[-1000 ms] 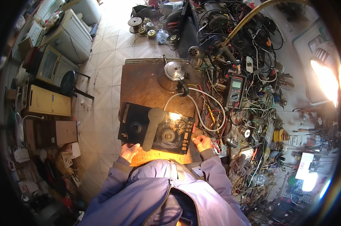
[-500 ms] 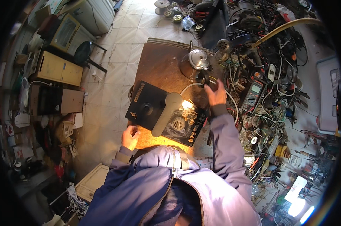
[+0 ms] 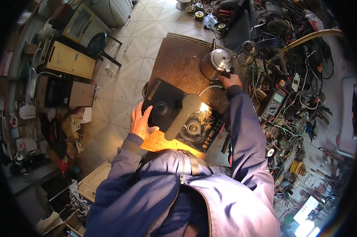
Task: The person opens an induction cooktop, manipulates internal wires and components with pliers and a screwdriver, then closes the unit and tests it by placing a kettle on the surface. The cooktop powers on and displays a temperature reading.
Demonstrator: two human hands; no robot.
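A black electric cooktop (image 3: 158,98) with control buttons lies tilted on a rusty brown tabletop (image 3: 180,63); a long grey-brown piece (image 3: 180,120) lies across it. Beside the cooktop's left edge, my left hand (image 3: 145,120) has its fingers spread, close to or touching the black panel. My right hand (image 3: 229,81) is closed on the handle of the steel kettle (image 3: 218,61) at the back right of the tabletop. A white hose or cable (image 3: 206,89) curves between kettle and cooktop, partly hidden.
A dense pile of cables (image 3: 300,83) and a multimeter (image 3: 274,104) lie along the right. Cabinets (image 3: 64,63), a round black stool (image 3: 97,43) and boxes line the left. Spools and a bag (image 3: 210,21) are on the tiled floor at the back.
My right hand has moved forward from beside the cooktop onto the kettle handle. My left hand has moved forward along the cooktop's left side, fingers spreading. The view has shifted.
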